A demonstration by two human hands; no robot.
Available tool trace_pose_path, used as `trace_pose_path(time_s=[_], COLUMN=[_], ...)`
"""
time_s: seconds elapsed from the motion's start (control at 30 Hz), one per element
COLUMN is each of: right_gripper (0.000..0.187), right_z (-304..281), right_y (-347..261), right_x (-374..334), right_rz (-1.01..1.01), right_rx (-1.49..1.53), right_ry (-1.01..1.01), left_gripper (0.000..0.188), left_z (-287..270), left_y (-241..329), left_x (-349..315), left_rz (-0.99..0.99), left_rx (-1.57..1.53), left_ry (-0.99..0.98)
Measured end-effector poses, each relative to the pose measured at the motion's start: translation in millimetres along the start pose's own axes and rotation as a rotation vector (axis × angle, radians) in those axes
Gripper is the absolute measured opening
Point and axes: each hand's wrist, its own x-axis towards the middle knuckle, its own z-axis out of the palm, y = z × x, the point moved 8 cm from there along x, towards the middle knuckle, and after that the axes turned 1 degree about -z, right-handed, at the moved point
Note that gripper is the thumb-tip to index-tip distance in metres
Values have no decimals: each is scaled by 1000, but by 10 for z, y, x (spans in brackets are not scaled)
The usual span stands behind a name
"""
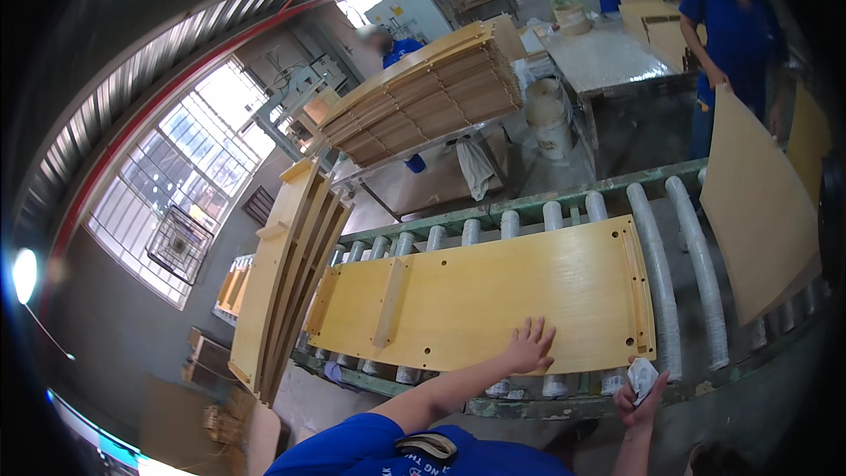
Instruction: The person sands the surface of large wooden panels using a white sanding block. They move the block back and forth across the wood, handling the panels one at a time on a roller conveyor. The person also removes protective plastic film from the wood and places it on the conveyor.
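A long yellow wooden panel (493, 286) lies on a roller conveyor, with holes along its edges and wooden strips across its two ends and near its left side. My left hand (530, 345) rests on the panel near its front edge, fingers spread and holding nothing. Just off the panel's front right corner, my right hand (636, 407) is closed round a crumpled white wad (642, 377). Whether that wad is cloth or paper I cannot tell.
Leaning wooden panels (286, 278) stand at the conveyor's left. Beyond the rollers (509, 224), a table bears a tall stack of panels (423, 92). A white bucket (548, 119) stands beside it. At right, a person in blue (731, 44) holds a brown sheet (753, 211).
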Motion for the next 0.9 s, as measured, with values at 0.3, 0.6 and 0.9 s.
trace_pose_path(time_s=[0.3, 0.6, 0.9], right_gripper=[59, 19, 33], right_z=[1029, 2463, 2571], right_y=[1094, 2735, 3489], right_x=[-353, -286, 363], right_rz=[109, 282, 512], right_rx=[163, -126, 42], right_ry=[-2, -101, -113], left_gripper=[41, 33, 24], left_z=[507, 2075, 2006], left_y=[-195, -2329, -2715], left_x=[-1873, -4260, -4319], left_rz=[511, -429, -574], left_rx=[-556, -984, -1134], left_ry=[176, 242, 584])
